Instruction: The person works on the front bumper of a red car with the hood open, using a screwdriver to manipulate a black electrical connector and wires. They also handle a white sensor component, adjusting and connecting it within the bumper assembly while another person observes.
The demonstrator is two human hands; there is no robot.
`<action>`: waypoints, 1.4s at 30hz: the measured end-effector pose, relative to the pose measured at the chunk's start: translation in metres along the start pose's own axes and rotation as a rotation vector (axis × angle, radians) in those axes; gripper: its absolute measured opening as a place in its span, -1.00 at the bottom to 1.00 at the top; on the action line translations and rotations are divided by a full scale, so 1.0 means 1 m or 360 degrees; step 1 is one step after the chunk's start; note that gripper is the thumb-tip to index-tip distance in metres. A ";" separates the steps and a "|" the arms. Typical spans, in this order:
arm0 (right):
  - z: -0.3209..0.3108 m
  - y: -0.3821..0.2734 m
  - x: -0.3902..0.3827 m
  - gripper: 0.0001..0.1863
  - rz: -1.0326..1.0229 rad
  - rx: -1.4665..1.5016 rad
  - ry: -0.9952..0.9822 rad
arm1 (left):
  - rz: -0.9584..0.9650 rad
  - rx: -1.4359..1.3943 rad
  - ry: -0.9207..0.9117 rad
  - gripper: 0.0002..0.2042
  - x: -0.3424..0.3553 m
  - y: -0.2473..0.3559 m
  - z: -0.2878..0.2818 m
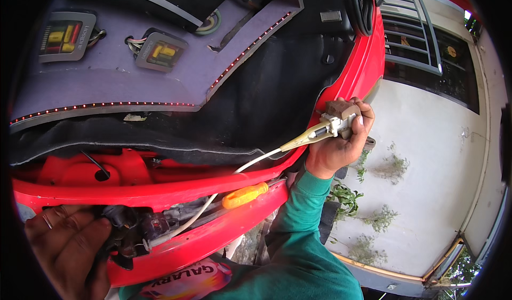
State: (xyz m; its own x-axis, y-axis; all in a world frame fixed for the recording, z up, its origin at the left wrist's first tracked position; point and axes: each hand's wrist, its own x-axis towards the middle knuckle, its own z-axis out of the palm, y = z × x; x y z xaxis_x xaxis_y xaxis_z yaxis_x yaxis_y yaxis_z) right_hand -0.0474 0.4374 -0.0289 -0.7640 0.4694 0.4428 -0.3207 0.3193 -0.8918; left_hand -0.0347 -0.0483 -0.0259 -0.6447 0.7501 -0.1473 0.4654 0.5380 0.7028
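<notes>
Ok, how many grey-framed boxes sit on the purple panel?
2: the left box toward the left of the purple panel, the right box slightly lower beside it. Others could be hidden.

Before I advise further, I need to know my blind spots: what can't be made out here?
All in the head view:
- Left hand: wrist cut off at the picture's dark lower rim; its exact grip can't be told.
- Black fitting: details lost in shadow.
- Metal-and-white mechanism: right side partly hidden by the right hand.
- Pale cable: lower end runs among dark parts; its join is unclear.
</notes>
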 end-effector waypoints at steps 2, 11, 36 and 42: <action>0.003 -0.001 0.000 -0.60 0.0005 0.0002 -0.0001 | -0.0037 -0.0007 -0.0033 -0.42 0.001 0.002 -0.003; 0.005 -0.003 -0.001 -0.56 0.0042 -0.0021 0.0041 | -0.0070 0.0161 -0.0114 -0.44 -0.009 -0.005 0.000; 0.003 -0.005 0.000 -0.48 0.0011 -0.0056 0.0009 | -0.0447 -0.0688 0.0548 -0.42 -0.036 -0.005 0.056; -0.003 -0.006 0.009 -0.47 0.0094 0.0048 -0.0172 | 0.0032 -0.0019 -0.0094 -0.33 0.001 0.000 -0.007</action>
State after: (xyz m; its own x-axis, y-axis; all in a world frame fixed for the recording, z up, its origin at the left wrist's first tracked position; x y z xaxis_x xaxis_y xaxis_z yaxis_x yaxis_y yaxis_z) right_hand -0.0506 0.4418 -0.0189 -0.8373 0.3948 0.3782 -0.2889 0.2678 -0.9192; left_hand -0.0399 -0.0500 -0.0214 -0.5981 0.7824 -0.1736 0.4704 0.5181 0.7144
